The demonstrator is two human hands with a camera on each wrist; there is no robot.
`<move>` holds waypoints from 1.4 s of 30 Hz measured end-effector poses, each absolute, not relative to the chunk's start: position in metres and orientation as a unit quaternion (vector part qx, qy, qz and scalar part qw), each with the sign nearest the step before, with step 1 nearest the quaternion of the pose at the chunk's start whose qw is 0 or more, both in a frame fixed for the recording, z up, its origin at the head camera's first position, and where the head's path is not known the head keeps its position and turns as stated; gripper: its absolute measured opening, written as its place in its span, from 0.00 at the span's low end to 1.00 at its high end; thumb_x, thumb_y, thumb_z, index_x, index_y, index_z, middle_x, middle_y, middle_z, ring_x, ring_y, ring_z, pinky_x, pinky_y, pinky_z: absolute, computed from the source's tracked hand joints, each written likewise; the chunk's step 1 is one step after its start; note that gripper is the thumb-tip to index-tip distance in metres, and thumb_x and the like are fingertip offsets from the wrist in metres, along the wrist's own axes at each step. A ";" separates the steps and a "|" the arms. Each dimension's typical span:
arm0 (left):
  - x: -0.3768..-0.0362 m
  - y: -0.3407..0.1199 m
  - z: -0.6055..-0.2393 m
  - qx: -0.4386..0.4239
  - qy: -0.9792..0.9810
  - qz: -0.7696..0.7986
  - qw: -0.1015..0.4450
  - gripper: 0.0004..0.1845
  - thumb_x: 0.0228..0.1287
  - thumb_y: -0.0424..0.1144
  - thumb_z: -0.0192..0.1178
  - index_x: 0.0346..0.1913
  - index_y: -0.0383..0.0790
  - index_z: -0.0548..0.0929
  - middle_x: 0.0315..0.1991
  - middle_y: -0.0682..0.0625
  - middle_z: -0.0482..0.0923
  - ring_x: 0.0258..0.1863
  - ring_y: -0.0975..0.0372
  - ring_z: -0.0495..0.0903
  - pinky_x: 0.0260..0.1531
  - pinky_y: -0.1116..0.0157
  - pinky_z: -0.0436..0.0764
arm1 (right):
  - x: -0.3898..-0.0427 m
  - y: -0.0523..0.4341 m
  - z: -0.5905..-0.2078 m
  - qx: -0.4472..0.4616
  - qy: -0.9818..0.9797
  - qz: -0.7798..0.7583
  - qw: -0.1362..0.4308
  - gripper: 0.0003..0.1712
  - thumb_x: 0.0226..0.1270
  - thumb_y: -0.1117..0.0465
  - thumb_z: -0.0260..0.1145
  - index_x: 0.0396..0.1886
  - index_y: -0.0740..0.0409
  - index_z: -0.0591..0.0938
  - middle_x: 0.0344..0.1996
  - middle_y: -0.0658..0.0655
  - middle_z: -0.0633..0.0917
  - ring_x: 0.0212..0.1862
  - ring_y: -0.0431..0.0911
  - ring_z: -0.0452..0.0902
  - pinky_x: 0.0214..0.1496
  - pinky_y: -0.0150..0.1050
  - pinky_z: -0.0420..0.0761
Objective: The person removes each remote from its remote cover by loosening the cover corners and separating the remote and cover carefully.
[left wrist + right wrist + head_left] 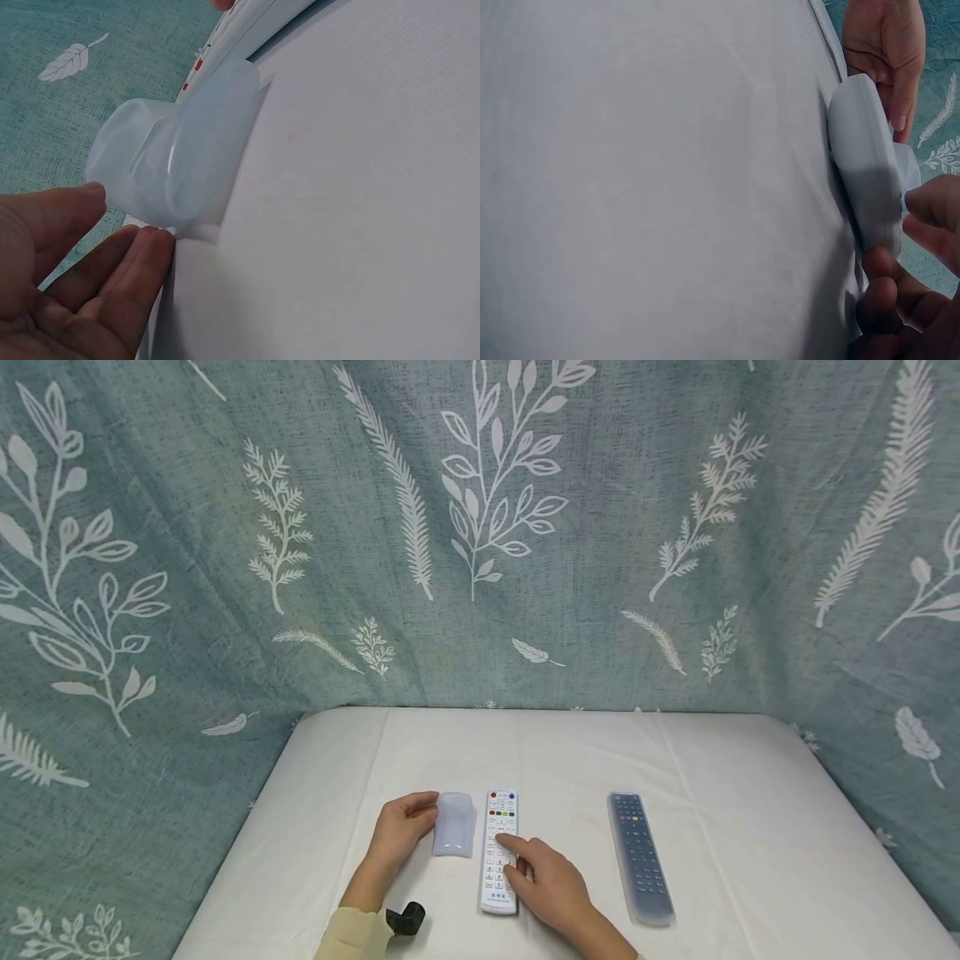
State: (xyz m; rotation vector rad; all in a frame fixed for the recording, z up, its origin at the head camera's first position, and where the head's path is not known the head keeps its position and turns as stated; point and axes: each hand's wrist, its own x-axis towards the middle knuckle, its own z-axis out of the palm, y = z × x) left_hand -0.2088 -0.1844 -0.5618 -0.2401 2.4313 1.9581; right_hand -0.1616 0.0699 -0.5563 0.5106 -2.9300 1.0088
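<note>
A translucent silicone remote cover [453, 825] lies left of a white remote control [491, 860] on the white cloth. My left hand [403, 828] is at the cover's left edge. In the left wrist view its thumb and fingertips sit close against the cover [210, 142], with the fingers loosely bent and not closed round it. Over the remote's right side is my right hand [551, 881], index finger and thumb reaching above the buttons. Seen from the right wrist, the remote [862, 150] shows its end and underside, and fingertips [881, 261] are at its near edge.
A dark remote in a clear cover [643, 860] lies to the right, slightly slanted. Near the left sleeve is a black wrist mount [406, 919]. A green leaf-patterned curtain [480, 527] hangs behind and at both sides of the cloth-covered table [570, 752].
</note>
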 end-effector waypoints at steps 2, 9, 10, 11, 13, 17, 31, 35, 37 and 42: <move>-0.208 -0.184 -0.560 -0.080 0.777 0.624 0.003 0.17 0.66 0.29 0.62 0.57 0.31 0.82 0.55 0.35 0.83 0.54 0.50 0.84 0.49 0.63 0.87 | -0.161 0.073 -0.555 0.159 -0.932 0.325 0.004 0.23 0.65 0.55 0.69 0.60 0.37 0.81 0.24 0.38 0.73 0.23 0.31 0.61 0.23 0.27 0.62; -0.203 -0.184 -0.546 -0.097 0.797 0.596 -0.026 0.18 0.67 0.32 0.62 0.58 0.35 0.82 0.58 0.40 0.82 0.54 0.52 0.85 0.46 0.64 0.87 | -0.162 0.088 -0.545 0.121 -0.934 0.336 0.016 0.24 0.65 0.58 0.69 0.61 0.38 0.81 0.27 0.39 0.74 0.23 0.32 0.62 0.23 0.27 0.65; -0.203 -0.184 -0.543 -0.092 0.800 0.591 -0.034 0.18 0.67 0.32 0.62 0.59 0.35 0.82 0.59 0.40 0.82 0.54 0.51 0.85 0.46 0.64 0.87 | -0.163 0.091 -0.544 0.114 -0.933 0.339 0.020 0.24 0.65 0.58 0.69 0.61 0.38 0.81 0.27 0.39 0.74 0.23 0.32 0.63 0.24 0.27 0.65; -0.203 -0.183 -0.540 -0.091 0.803 0.587 -0.042 0.19 0.67 0.32 0.62 0.60 0.36 0.82 0.59 0.41 0.82 0.54 0.52 0.85 0.46 0.65 0.86 | -0.164 0.095 -0.543 0.107 -0.933 0.342 0.025 0.24 0.65 0.59 0.69 0.60 0.37 0.81 0.27 0.38 0.74 0.23 0.32 0.63 0.24 0.27 0.66; -0.202 -0.182 -0.534 -0.086 0.809 0.579 -0.059 0.19 0.67 0.32 0.62 0.61 0.38 0.81 0.59 0.43 0.83 0.53 0.52 0.85 0.46 0.65 0.86 | -0.165 0.102 -0.541 0.095 -0.931 0.350 0.035 0.24 0.65 0.59 0.70 0.60 0.38 0.82 0.27 0.38 0.75 0.22 0.32 0.64 0.24 0.28 0.66; -0.199 -0.176 -0.522 -0.071 0.818 0.562 -0.094 0.21 0.67 0.33 0.62 0.63 0.43 0.80 0.58 0.47 0.84 0.51 0.54 0.86 0.49 0.61 0.86 | -0.166 0.118 -0.537 0.083 -0.926 0.365 0.057 0.25 0.64 0.61 0.71 0.60 0.40 0.82 0.30 0.39 0.77 0.23 0.32 0.66 0.25 0.28 0.68; -0.190 -0.143 -0.505 -0.027 0.853 0.503 -0.135 0.22 0.66 0.33 0.64 0.62 0.47 0.81 0.60 0.49 0.83 0.53 0.55 0.85 0.50 0.58 0.87 | -0.168 0.169 -0.515 0.058 -0.934 0.340 0.090 0.26 0.67 0.60 0.68 0.65 0.43 0.78 0.46 0.51 0.85 0.35 0.35 0.73 0.30 0.29 0.72; -0.188 -0.132 -0.506 -0.007 0.862 0.491 -0.128 0.22 0.66 0.34 0.64 0.62 0.47 0.81 0.60 0.48 0.82 0.55 0.54 0.84 0.53 0.54 0.85 | -0.168 0.182 -0.516 0.046 -0.936 0.336 0.088 0.26 0.69 0.59 0.66 0.66 0.45 0.77 0.48 0.53 0.85 0.36 0.37 0.73 0.33 0.29 0.72; -0.187 -0.126 -0.507 0.000 0.864 0.489 -0.119 0.22 0.66 0.34 0.64 0.62 0.48 0.81 0.61 0.48 0.82 0.55 0.54 0.84 0.54 0.54 0.85 | -0.168 0.189 -0.517 0.039 -0.939 0.330 0.084 0.26 0.69 0.59 0.65 0.67 0.45 0.76 0.49 0.54 0.85 0.37 0.38 0.74 0.34 0.29 0.72; -0.187 -0.112 -0.508 0.013 0.866 0.490 -0.103 0.21 0.67 0.35 0.64 0.62 0.48 0.80 0.61 0.49 0.82 0.55 0.55 0.84 0.54 0.56 0.85 | -0.166 0.204 -0.519 0.017 -0.943 0.326 0.073 0.26 0.71 0.58 0.64 0.68 0.44 0.75 0.49 0.54 0.84 0.36 0.39 0.74 0.33 0.30 0.71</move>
